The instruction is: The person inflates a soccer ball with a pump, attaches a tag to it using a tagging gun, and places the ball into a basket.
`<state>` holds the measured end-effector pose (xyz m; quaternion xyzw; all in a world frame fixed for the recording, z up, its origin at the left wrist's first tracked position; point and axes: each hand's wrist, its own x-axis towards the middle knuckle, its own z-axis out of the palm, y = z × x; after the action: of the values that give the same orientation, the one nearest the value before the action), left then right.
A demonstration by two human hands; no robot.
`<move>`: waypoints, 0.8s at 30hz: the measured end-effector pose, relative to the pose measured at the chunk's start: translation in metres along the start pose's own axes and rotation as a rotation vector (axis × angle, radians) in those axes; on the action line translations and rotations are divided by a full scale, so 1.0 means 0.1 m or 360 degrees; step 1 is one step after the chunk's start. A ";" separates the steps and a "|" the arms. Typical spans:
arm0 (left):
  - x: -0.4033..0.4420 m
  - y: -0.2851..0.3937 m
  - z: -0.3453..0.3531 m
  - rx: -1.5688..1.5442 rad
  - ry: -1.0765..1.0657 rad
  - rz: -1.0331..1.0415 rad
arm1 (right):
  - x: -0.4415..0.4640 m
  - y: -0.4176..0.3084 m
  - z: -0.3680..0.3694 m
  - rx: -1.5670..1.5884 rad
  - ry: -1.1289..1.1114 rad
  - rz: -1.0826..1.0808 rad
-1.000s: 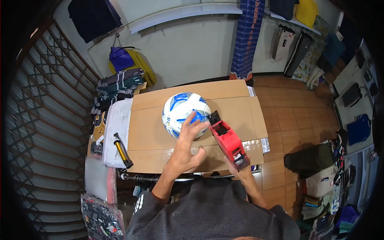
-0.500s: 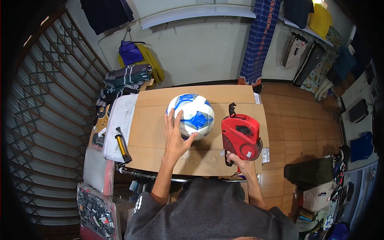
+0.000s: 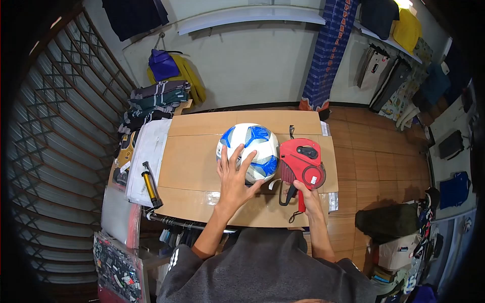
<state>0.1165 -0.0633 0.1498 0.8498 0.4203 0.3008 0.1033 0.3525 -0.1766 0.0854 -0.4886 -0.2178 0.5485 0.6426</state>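
Observation:
A white, blue and grey soccer ball (image 3: 259,135) rests on the cardboard-covered table (image 3: 192,151). My left hand (image 3: 235,181) grips its near left side, with fingers spread over the panels and the thumb at its lower edge. In my right hand (image 3: 309,196) is a red price label gun (image 3: 303,160), held by its handle, with its black trigger lever facing left. The gun's left side is close beside the ball; I cannot tell whether they touch. A small white label (image 3: 273,185) shows near the gun's lower left.
A yellow and black hand pump (image 3: 151,187) lies on a white plastic sheet (image 3: 144,151) at the table's left end. Folded clothes (image 3: 159,96) are stacked beyond it. A metal folding gate (image 3: 65,151) stands at the left, and a dark green bundle (image 3: 388,221) lies at the right.
The ball has turned and shifted slightly right under my left hand. The label gun has tilted, and its handle and lever now show. A white label now appears by the gun.

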 end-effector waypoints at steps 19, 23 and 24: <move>0.00 0.02 0.00 -0.0040 0.0001 -0.0007 | -0.08 -0.14 0.02 -0.0580 0.0031 0.0018; 0.03 -0.06 0.01 -0.0099 0.0041 -0.0004 | -0.05 -0.16 0.06 -0.0427 -0.0074 0.0104; 0.03 -0.07 0.01 -0.0104 0.0052 0.0006 | -0.04 -0.14 0.05 -0.0338 -0.0081 0.0152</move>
<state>0.1139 -0.0560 0.1470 0.8418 0.4104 0.3283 0.1235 0.3537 -0.1775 0.1009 -0.5498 -0.2674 0.5646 0.5545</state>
